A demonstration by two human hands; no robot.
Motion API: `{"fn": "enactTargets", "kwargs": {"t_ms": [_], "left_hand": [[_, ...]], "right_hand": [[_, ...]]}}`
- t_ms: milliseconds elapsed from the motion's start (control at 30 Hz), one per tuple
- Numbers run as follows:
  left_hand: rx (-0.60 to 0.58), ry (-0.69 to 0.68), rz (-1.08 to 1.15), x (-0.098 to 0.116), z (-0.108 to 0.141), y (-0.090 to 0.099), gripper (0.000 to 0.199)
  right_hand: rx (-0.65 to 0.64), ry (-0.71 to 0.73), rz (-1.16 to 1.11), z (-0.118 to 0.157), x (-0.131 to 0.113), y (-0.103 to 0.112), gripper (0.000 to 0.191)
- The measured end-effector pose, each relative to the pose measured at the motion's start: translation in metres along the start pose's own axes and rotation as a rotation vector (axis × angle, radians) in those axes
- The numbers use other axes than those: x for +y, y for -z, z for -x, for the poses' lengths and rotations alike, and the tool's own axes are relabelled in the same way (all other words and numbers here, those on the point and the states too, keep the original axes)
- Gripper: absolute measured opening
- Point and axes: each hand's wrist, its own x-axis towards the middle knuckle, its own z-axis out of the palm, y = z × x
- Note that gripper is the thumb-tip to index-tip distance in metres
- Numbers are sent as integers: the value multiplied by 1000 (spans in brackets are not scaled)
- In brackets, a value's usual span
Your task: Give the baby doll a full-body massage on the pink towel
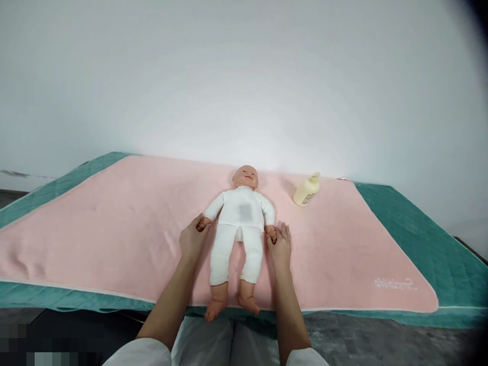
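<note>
A baby doll (pixel 241 216) with a white cloth body lies face up, its head toward the wall and its bare feet at the near edge. My left hand (pixel 193 236) is closed round the doll's hand on the left side. On the other side, my right hand (pixel 280 246) pinches the doll's other hand between thumb and fingers, with some fingertips stretched out past it. A grey patch marks the doll's chest. Both of the doll's arms lie slightly out from its body.
A pale yellow pump bottle (pixel 306 190) stands on the pink mat (pixel 343 254), right of the doll. Under the mat is a green padded cover (pixel 423 229). A white wall (pixel 244 76) rises directly behind. Grey floor (pixel 362 340) shows below the near edge.
</note>
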Motion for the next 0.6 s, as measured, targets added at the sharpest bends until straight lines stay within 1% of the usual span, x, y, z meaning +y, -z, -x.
{"fn": "enactTargets", "kwargs": {"t_ms": [133, 267, 400, 500, 600], "left_hand": [[3, -2, 14, 1, 1, 1, 51], [5, -6, 65, 0, 1, 0, 50], [24, 1, 183, 2, 1, 1, 49], [57, 31, 309, 5, 1, 3, 50], [123, 51, 403, 8, -3, 6, 54]], "right_hand": [[4, 4, 5, 0, 0, 1, 61], [28, -6, -18, 1, -2, 3, 54], [49, -39, -63, 0, -8, 9, 45], [46, -116, -101, -2, -14, 18, 46], [29, -247, -120, -6, -19, 28, 51]]}}
